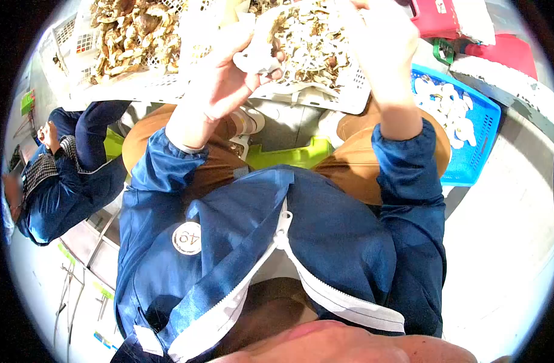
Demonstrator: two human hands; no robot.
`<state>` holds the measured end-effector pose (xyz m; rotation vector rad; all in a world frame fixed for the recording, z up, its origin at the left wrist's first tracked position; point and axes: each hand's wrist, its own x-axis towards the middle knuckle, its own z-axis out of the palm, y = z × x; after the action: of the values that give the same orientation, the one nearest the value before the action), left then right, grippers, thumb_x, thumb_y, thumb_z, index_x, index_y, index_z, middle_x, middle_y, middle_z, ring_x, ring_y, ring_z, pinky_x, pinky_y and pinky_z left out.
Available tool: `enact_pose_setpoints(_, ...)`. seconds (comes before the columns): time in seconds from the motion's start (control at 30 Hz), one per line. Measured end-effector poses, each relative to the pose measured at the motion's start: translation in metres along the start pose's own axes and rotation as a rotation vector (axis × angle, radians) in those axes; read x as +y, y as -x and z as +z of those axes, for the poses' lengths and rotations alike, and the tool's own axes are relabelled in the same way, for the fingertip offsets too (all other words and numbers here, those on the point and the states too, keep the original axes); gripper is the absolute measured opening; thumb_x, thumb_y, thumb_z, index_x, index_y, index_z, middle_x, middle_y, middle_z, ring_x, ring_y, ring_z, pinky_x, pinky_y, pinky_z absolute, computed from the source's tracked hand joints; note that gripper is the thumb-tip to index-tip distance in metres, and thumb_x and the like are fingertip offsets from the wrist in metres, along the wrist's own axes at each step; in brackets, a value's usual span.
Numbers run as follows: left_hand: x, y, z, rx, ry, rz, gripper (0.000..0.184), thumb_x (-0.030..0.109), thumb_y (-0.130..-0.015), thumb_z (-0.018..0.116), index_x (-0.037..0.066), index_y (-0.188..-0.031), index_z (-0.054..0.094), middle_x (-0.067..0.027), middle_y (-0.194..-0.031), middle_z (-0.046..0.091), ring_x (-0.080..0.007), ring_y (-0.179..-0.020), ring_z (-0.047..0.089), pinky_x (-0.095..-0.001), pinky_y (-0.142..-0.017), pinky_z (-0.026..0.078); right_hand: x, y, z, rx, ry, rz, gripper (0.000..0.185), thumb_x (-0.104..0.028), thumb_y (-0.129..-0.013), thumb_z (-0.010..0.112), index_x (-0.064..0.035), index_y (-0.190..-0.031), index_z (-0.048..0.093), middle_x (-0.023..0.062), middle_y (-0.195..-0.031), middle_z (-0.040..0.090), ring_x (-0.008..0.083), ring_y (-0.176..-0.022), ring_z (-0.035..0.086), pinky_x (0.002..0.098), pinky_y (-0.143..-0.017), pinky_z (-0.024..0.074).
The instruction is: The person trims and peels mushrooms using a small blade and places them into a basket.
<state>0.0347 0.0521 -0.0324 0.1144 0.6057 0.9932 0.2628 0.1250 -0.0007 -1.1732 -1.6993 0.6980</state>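
Note:
My left hand [225, 81] is raised over the front edge of a white crate, its fingers curled around a pale, mushroom-like piece [255, 63]. Glare washes out part of that piece. To the right, my right hand [388, 36] is held up at the top edge of the view with its fingers bent in. Strong light and the frame edge hide whatever it may hold. Small pale and brown pieces [313, 51] lie heaped in the white crate [343, 100], below and between my hands.
Larger brown pieces [132, 36] fill the left part of the crates. A blue basket [482, 142] with white pieces [449, 109] stands at my right. Red containers [509, 54] are beyond it. Another person [71, 175] sits at the left. Something green [289, 154] lies between my legs.

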Motion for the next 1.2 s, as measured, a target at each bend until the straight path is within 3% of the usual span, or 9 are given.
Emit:
enact_pose_setpoints(0.17, 0.002, -0.001, -0.003, -0.067, -0.011, 0.014, 0.041, 0.026, -0.101, 0.052, 0.003, -0.134, 0.049, -0.0179, -0.116, 0.063, -0.0305, -0.107, 0.062, -0.0479, -0.093, 0.053, 0.002, -0.008, -0.014, -0.069, 0.193, -0.223, 0.004, -0.001, -0.082, 0.066, 0.0014, -0.086, 0.065, 0.0141, -0.088, 0.068, 0.0242, -0.080, 0.066, 0.0315, -0.071, 0.0511)
enact_pose_setpoints(0.2, 0.001, 0.000, -0.002, -0.021, -0.109, 0.045, 0.041, 0.026, -0.101, 0.052, 0.003, -0.135, 0.049, -0.0171, -0.118, 0.062, -0.0292, -0.109, 0.062, -0.0463, -0.093, 0.053, 0.002, -0.004, -0.004, -0.156, -0.134, -0.134, 0.004, -0.001, -0.083, 0.066, 0.0014, -0.087, 0.065, 0.0134, -0.084, 0.067, 0.0238, -0.077, 0.066, 0.0316, -0.068, 0.0509)
enact_pose_setpoints(0.43, -0.010, -0.003, 0.036, 0.205, -0.546, 0.225, 0.046, 0.023, -0.100, 0.051, 0.003, -0.140, 0.046, -0.0102, -0.134, 0.055, -0.0201, -0.123, 0.054, -0.0352, -0.100, 0.048, -0.008, 0.013, 0.009, -0.581, -0.387, -0.023, 0.014, -0.012, -0.082, 0.074, -0.0018, -0.082, 0.065, 0.0057, -0.088, 0.063, 0.0210, -0.086, 0.062, 0.0314, -0.079, 0.0482)
enact_pose_setpoints(0.7, -0.014, -0.003, 0.033, 0.253, -1.036, 0.371, 0.040, 0.009, -0.097, 0.053, 0.001, -0.136, 0.050, -0.0097, -0.133, 0.054, -0.0198, -0.124, 0.052, -0.0334, -0.100, 0.048, -0.001, 0.022, 0.019, -0.432, -0.165, -0.188, 0.012, -0.018, -0.085, 0.068, -0.0059, -0.086, 0.064, 0.0091, -0.088, 0.065, 0.0279, -0.078, 0.064, 0.0374, -0.069, 0.0517)
enact_pose_setpoints(0.87, -0.012, -0.003, 0.033, 0.241, -0.316, 0.229, 0.043, 0.006, -0.092, 0.061, 0.001, -0.133, 0.053, -0.0095, -0.130, 0.056, -0.0194, -0.123, 0.052, -0.0353, -0.101, 0.048, -0.005, 0.026, 0.022, -0.255, -0.031, -0.287, 0.011, -0.013, -0.085, 0.069, -0.0043, -0.091, 0.068, 0.0096, -0.090, 0.069, 0.0274, -0.082, 0.067, 0.0345, -0.074, 0.0532)
enact_pose_setpoints(0.9, -0.011, -0.002, 0.033, 0.270, -0.601, 0.247, 0.042, 0.010, -0.093, 0.060, 0.001, -0.134, 0.053, -0.0090, -0.129, 0.057, -0.0192, -0.123, 0.053, -0.0358, -0.100, 0.048, -0.004, 0.026, 0.020, -0.243, 0.004, -0.291, 0.011, -0.010, -0.085, 0.070, -0.0025, -0.092, 0.069, 0.0092, -0.093, 0.071, 0.0259, -0.085, 0.068, 0.0317, -0.077, 0.0536)
enact_pose_setpoints(0.93, -0.009, 0.000, 0.032, 0.295, -0.886, 0.262, 0.041, 0.013, -0.095, 0.059, 0.002, -0.134, 0.052, -0.0085, -0.128, 0.057, -0.0191, -0.122, 0.053, -0.0363, -0.100, 0.048, 0.005, 0.021, 0.017, -0.197, 0.024, -0.227, 0.011, -0.011, -0.085, 0.071, -0.0022, -0.092, 0.069, 0.0089, -0.094, 0.071, 0.0241, -0.087, 0.068, 0.0310, -0.079, 0.0532)
enact_pose_setpoints(1.1, -0.005, 0.004, 0.009, 0.087, -0.279, 0.146, 0.042, 0.026, -0.099, 0.054, 0.006, -0.136, 0.050, -0.0083, -0.125, 0.060, -0.0208, -0.105, 0.062, -0.0392, -0.091, 0.053, -0.021, -0.010, -0.014, -0.052, 0.077, 0.213, 0.005, -0.002, -0.086, 0.064, 0.0015, -0.089, 0.066, 0.0136, -0.082, 0.066, 0.0240, -0.075, 0.065, 0.0326, -0.069, 0.0516)
enact_pose_setpoints(1.2, -0.008, 0.001, 0.011, 0.166, -0.269, 0.155, 0.047, 0.035, -0.099, 0.053, 0.003, -0.135, 0.051, -0.0117, -0.112, 0.064, -0.0209, -0.099, 0.061, -0.0400, -0.088, 0.052, -0.001, 0.001, 0.000, -0.086, 0.098, -0.143, 0.007, -0.003, -0.088, 0.063, 0.0003, -0.093, 0.068, 0.0155, -0.089, 0.068, 0.0243, -0.081, 0.067, 0.0328, -0.072, 0.0518)
